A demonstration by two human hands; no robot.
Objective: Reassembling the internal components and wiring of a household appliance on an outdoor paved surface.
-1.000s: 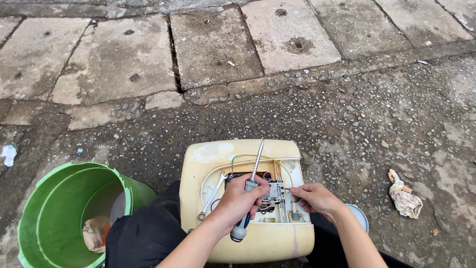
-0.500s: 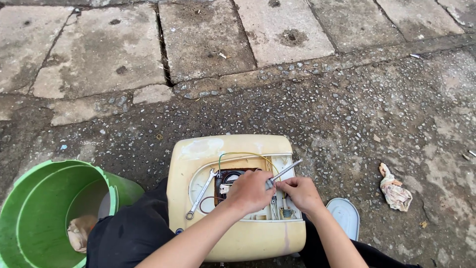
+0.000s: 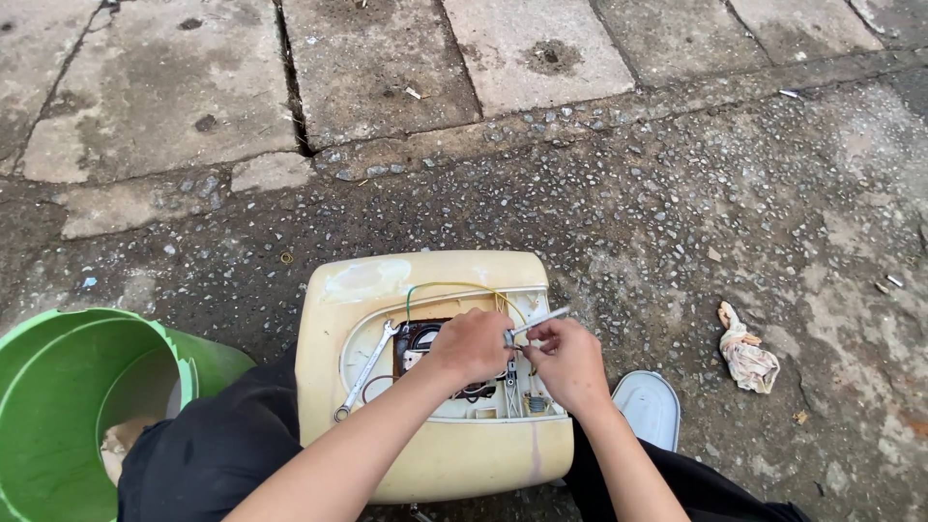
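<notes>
Head view: cream appliance casing rests on gravelly concrete ground.

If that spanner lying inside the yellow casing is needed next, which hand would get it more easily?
Probably the left hand. The spanner lies at the left side of the yellow casing, nearer to that hand. The right hand sits at the far side, fingers pinching the thin metal tool, and would have to cross over.

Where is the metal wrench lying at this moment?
In the head view, the wrench lies slanted inside the open yellowish appliance casing, on its left part, just left of the left hand and right of the green bucket.
</notes>
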